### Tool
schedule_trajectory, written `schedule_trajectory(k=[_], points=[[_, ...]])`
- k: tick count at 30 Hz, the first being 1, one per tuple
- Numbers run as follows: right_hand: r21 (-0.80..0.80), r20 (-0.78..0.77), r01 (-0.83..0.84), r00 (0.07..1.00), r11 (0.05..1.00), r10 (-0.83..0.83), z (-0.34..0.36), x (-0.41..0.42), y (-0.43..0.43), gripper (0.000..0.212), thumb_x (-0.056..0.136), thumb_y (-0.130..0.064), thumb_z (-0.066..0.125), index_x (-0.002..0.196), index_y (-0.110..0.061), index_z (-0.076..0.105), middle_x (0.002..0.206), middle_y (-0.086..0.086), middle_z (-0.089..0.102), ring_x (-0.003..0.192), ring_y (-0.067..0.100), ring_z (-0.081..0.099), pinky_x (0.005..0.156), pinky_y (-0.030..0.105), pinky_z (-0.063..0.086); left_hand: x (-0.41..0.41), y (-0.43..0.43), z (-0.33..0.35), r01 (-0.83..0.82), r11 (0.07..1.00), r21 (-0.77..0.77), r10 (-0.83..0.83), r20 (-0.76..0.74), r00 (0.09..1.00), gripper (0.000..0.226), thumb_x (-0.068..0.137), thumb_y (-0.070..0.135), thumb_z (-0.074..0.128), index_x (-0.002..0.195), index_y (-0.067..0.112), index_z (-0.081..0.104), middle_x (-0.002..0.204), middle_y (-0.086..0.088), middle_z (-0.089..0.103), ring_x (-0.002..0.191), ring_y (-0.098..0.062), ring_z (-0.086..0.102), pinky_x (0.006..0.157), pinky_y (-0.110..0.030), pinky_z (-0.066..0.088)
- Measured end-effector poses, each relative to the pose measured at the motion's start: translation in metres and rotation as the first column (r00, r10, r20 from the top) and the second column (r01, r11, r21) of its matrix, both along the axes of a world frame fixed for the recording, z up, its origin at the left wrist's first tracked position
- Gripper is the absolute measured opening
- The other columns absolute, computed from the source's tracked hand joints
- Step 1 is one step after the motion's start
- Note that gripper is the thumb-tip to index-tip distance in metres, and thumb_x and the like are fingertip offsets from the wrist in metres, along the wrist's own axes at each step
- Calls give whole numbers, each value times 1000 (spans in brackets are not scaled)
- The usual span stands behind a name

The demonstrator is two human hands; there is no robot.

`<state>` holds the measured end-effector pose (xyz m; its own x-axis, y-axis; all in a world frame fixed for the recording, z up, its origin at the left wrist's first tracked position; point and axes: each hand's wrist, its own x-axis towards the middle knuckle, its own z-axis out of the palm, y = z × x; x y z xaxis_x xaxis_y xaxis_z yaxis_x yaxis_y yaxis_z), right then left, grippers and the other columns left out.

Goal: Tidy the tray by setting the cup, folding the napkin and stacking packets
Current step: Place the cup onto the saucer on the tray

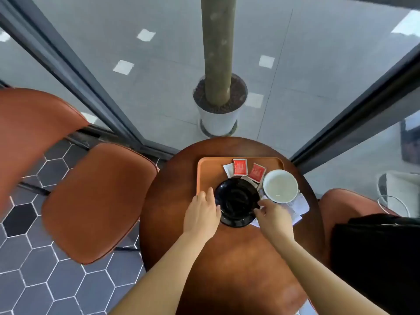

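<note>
- On the round brown surface (pixel 238 264), an orange tray (pixel 205 171) is sitting with a black plate (pixel 237 201) in its middle.
- The left hand (pixel 201 215) is touching the plate's left edge, and its grip is curling onto the rim.
- The right hand (pixel 273 218) is touching the plate's right edge, with its fingers (pixel 261 204) pinching the rim in a narrow grip.
- A white cup (pixel 280 186) is standing upright just beside the plate, at the right side of the tray.
- A white napkin (pixel 298 206) is lying flat under the cup and poking out past the tray's right edge.
- Two red packets (pixel 240 167) (pixel 256 172) are lying side by side at the far side of the tray, not stacked.
- A small white packet (pixel 228 169) is lying just left of them.
</note>
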<state>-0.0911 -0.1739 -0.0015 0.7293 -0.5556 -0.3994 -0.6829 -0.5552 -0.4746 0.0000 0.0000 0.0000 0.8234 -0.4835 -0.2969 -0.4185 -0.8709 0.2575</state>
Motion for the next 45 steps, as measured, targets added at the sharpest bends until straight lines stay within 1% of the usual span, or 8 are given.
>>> schedule_trajectory(k=[7,14,18,24,27,36,41,45], points=[[51,46,98,994,994,-100,-24,-8,0,18,93,-15,61,111,-14,65,85,2,75,84,31,68,65,32,45,8,-15,-29,-255,962,-94,228,-226,947,43,104,31,49,141,8,50,133,-11,62,121,-26,61,98,-32,50],[100,55,152,986,983,-158,-32,-4,1,14,90,-16,65,104,-16,61,73,-2,71,74,29,69,72,40,55,10,-21,-50,-385,909,-162,350,-205,914,23,96,12,59,117,12,70,109,-7,71,103,-26,67,81,-28,50],[162,78,219,969,962,-233,-30,-5,7,40,90,-20,67,129,-20,59,69,-2,73,64,20,70,68,43,60,12,-13,-52,-455,861,-226,411,-218,885,30,93,9,64,122,11,70,111,-7,73,105,-24,69,89,-33,55],[221,160,177,963,959,-215,-31,21,21,34,86,-16,68,119,-27,67,63,-4,71,63,14,69,67,34,57,36,7,-59,-541,797,-267,501,-207,840,34,91,11,70,124,14,69,111,-5,74,103,-22,68,89,-34,56],[159,155,136,975,978,-161,-42,42,20,29,86,-14,66,112,-26,69,61,-5,70,60,7,66,55,13,43,47,11,-61,-571,768,-289,539,-191,821,35,91,12,71,126,13,68,113,-5,73,105,-22,68,90,-34,56],[35,-50,-173,983,984,175,-44,64,7,12,89,-17,60,97,-18,68,84,6,75,84,30,69,67,32,49,49,11,-63,-528,771,-356,526,-111,843,35,90,8,70,125,10,69,110,-8,72,96,-20,69,82,-29,57],[-350,77,-332,922,876,380,-32,104,-9,15,88,-10,59,95,-15,72,89,7,72,83,33,66,62,33,49,46,15,-69,-445,829,-338,450,-67,890,39,93,17,68,131,10,64,121,-7,68,98,-19,69,82,-29,59],[-363,-26,-585,785,725,619,-42,135,-34,32,81,-1,59,104,-21,70,108,-2,65,104,25,58,70,34,53,30,27,-71,-227,920,-320,262,72,962,48,91,31,69,134,11,59,132,-12,59,111,-24,64,85,-27,55]])
